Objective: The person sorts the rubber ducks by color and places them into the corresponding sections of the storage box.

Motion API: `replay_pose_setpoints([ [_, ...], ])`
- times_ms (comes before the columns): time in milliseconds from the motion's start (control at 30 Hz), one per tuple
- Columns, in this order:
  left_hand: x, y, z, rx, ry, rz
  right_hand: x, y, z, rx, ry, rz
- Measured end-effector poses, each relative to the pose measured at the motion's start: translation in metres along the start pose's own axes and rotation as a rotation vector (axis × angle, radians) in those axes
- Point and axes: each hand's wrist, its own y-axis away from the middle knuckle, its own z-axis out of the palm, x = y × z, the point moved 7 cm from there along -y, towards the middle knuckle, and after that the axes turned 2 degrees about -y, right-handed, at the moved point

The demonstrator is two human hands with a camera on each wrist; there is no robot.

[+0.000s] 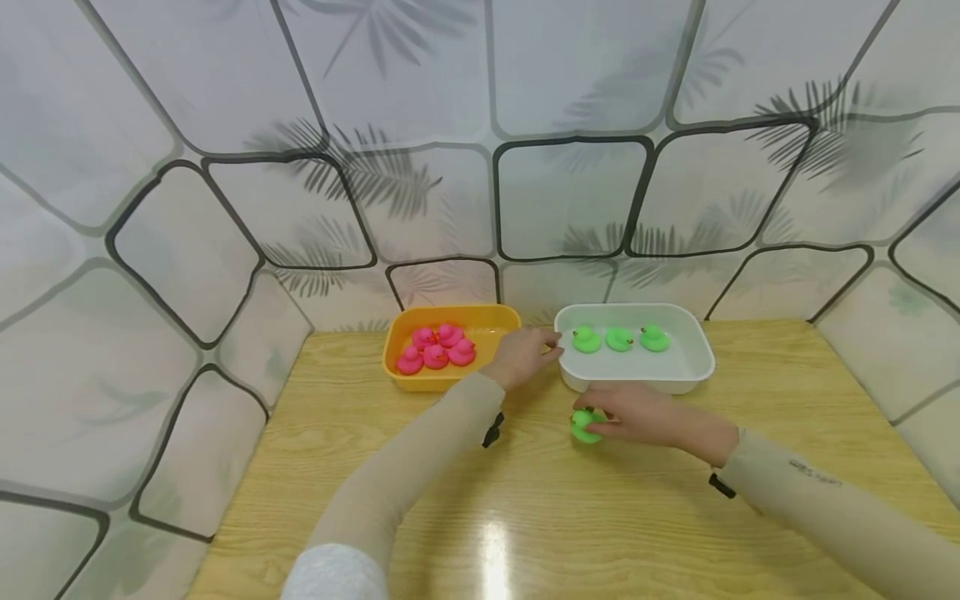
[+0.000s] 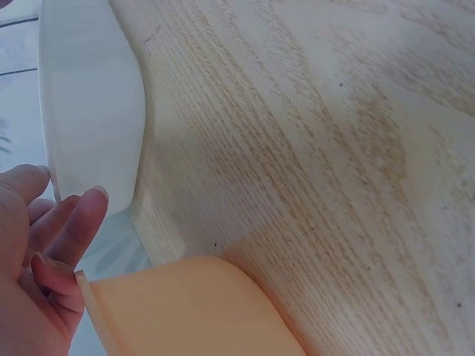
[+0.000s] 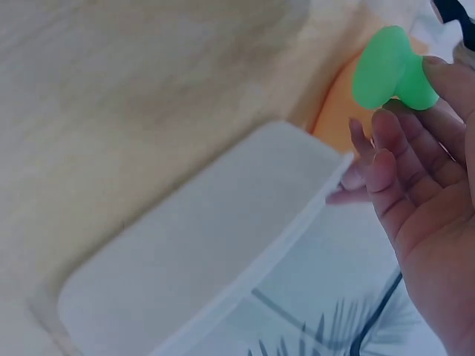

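My right hand [image 1: 637, 414] pinches a green rubber duck [image 1: 583, 427] in front of the white tray [image 1: 637, 386]. In the right wrist view the thumb and fingertips hold the green duck [image 3: 386, 68], its rounded base toward the camera. Three more green ducks [image 1: 619, 339] sit in a row inside the white tray. At that tray's left end, my left hand [image 1: 522, 357] pinches the rim between thumb and fingers. The left wrist view has this grip on the white tray [image 2: 93, 111] close up, with the little finger near the orange tray's edge.
An orange tray [image 1: 491, 315] stands to the left, with several pink ducks [image 1: 436, 357] gathered in its left part. Both trays rest on a wood-grain table [image 1: 450, 500]. Patterned fabric walls [image 1: 570, 200] rise behind and on both sides.
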Motion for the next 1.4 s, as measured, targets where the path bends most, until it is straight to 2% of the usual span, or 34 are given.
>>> replay_pose_setpoints([
  [100, 0.0, 0.0, 0.001, 0.0, -0.011, 0.003, 0.001, 0.002, -0.012, 0.014, 0.025, 0.007],
  [367, -0.001, 0.0, 0.002, 0.009, -0.011, 0.011, 0.01, 0.001, -0.034, -0.024, 0.091, 0.057],
  [567, -0.001, 0.0, 0.002, 0.014, -0.004, 0.01, 0.021, -0.003, -0.054, -0.005, 0.176, 0.073],
  [767, -0.001, -0.001, 0.002, 0.02, 0.005, 0.015, 0.035, -0.009, -0.066, 0.021, 0.166, 0.087],
  [933, -0.002, 0.0, 0.001, 0.016, 0.013, 0.009, 0.053, -0.016, -0.068, 0.024, 0.166, 0.131],
  [1233, -0.002, -0.002, 0.002, 0.021, -0.002, 0.013, 0.088, -0.026, -0.056, -0.01, 0.153, 0.221],
  [1400, -0.001, -0.002, 0.001, 0.024, -0.004, 0.021, 0.1, -0.03, -0.045, -0.037, 0.163, 0.219],
])
